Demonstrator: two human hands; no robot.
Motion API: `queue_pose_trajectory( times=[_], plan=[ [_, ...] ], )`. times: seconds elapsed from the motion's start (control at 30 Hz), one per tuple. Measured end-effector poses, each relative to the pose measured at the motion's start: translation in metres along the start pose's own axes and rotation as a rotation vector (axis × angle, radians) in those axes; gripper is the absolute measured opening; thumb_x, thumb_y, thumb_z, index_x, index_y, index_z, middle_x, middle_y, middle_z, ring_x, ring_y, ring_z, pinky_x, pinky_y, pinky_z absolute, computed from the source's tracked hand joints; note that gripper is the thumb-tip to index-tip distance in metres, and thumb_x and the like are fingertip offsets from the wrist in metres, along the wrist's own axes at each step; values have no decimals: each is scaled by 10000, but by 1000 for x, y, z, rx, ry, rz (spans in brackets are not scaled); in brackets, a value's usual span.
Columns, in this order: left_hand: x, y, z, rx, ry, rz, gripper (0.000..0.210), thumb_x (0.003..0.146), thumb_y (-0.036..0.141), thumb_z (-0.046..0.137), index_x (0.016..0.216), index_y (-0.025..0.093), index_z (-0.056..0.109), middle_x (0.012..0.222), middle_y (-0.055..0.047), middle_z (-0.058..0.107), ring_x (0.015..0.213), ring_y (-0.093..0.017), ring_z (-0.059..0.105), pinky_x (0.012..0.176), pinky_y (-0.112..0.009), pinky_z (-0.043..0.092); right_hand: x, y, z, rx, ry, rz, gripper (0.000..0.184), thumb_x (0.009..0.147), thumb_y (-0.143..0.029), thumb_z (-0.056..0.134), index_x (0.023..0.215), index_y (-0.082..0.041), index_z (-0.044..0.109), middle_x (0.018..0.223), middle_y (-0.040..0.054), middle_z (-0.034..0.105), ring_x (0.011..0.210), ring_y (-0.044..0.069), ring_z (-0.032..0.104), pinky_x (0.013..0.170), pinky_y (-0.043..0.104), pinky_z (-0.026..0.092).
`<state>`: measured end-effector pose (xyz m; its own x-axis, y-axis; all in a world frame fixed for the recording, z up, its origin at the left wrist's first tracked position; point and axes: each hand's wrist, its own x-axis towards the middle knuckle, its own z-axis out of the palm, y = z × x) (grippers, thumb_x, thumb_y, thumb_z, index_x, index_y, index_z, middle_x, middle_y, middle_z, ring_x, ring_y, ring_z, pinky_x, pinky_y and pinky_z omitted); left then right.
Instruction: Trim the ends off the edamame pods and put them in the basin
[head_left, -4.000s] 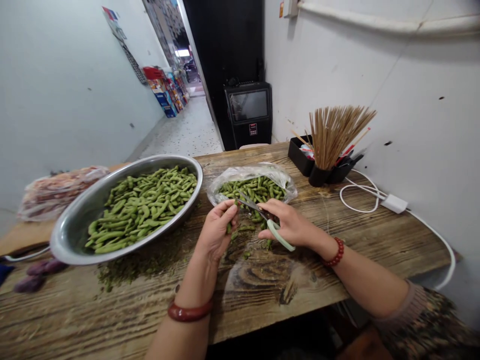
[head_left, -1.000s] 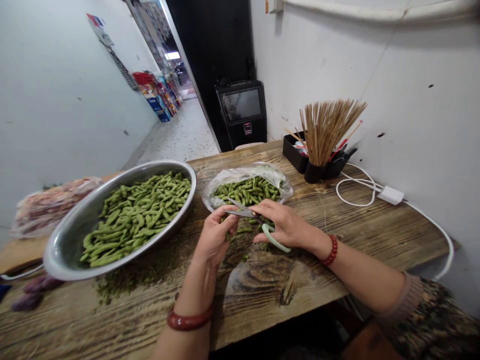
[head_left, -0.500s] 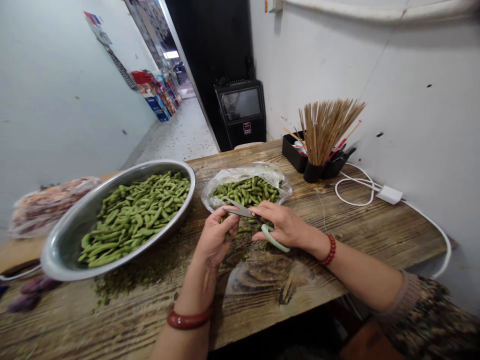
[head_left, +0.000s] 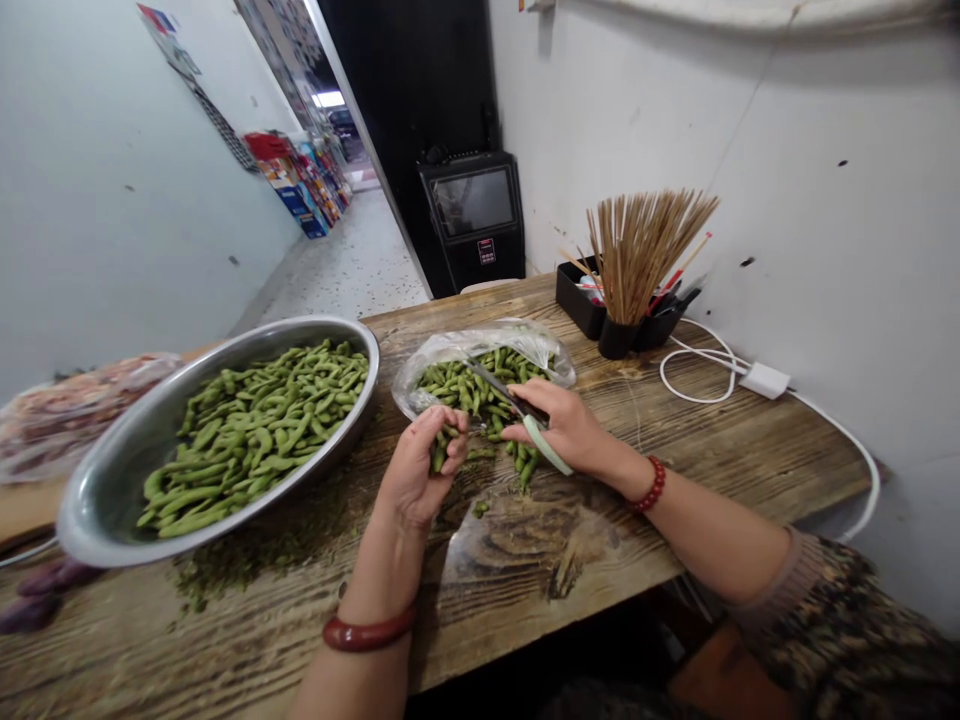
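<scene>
Centre of frame: left hand (head_left: 417,470) pinches a green edamame pod (head_left: 439,452); right hand (head_left: 561,428) grips pale-green-handled steel scissors (head_left: 517,408) over the clear plastic bag of pods (head_left: 480,370) on the wooden worktop (head_left: 675,440).

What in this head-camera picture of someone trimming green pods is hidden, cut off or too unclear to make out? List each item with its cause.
1. Pod in the left hand: its full length, wrapped by the fingers.
2. Scissors: handle loops, covered by the right hand.
3. Pink bag: cut by the left edge; contents blurred.
4. Black tray: contents hidden behind the skewers.
</scene>
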<state>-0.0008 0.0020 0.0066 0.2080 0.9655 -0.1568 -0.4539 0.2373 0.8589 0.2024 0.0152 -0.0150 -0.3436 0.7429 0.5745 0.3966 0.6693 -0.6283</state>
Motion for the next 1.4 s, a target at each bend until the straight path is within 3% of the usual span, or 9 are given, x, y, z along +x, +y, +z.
queue_pose_trajectory(
  times=[0.13,0.27,0.37,0.47,0.6,0.7,0.83,1.07,1.4],
  plan=[
    [4,-8,-1,181,44,-1,262,703,321,717,688,156,514,598,44,493,408,-29,339,353,-137,226,3,1,-2,28,52,22,441,781,-376,696,1147,-152,593,916,73,613,839,192,578,774,331,482],
    [12,-25,-4,798,96,251,109,727,245,678,801,165,665,644,-5,596,582,-120,537,532,-212,407,3,0,-3,38,24,23,433,786,-359,691,1147,-139,598,904,72,611,824,186,581,751,317,479],
    [17,-34,-6,1234,11,432,122,756,168,623,847,170,703,798,-56,659,779,-187,593,722,-292,438,3,1,-1,45,24,20,427,783,-357,694,1143,-148,597,910,69,613,833,187,584,754,316,481],
    [16,-38,-7,1479,-54,443,165,795,154,570,903,174,692,774,-52,615,733,-183,572,677,-289,418,2,3,0,47,29,18,431,782,-372,693,1143,-160,592,905,66,621,828,190,587,753,323,485],
    [14,-40,-8,1597,-94,448,118,790,161,570,868,189,655,781,-34,564,709,-174,545,619,-269,384,2,5,2,46,25,14,438,780,-366,695,1143,-145,590,914,72,621,839,193,588,757,322,484],
    [15,-40,-8,1535,-113,457,59,775,161,581,773,187,633,757,-24,544,705,-168,530,629,-267,379,1,5,3,39,20,15,445,769,-360,708,1137,-136,596,927,78,620,848,194,588,761,318,483],
    [15,-32,-8,1207,10,448,18,722,166,631,733,176,621,731,-15,570,724,-162,532,669,-263,399,2,3,1,32,14,47,432,766,-339,714,1133,-140,604,907,72,620,828,190,585,753,318,480],
    [3,-9,-3,372,114,119,290,685,302,717,891,142,590,728,-18,626,441,-39,352,431,-181,252,2,0,1,48,-4,61,423,782,-336,695,1133,-118,603,885,82,632,800,193,587,734,324,479],
    [2,-7,-4,296,198,178,274,632,237,761,849,139,626,603,18,575,422,-23,355,417,-149,238,-1,0,3,68,-106,27,422,780,-369,694,1124,-141,603,890,64,618,787,179,583,724,306,476]
  ],
)
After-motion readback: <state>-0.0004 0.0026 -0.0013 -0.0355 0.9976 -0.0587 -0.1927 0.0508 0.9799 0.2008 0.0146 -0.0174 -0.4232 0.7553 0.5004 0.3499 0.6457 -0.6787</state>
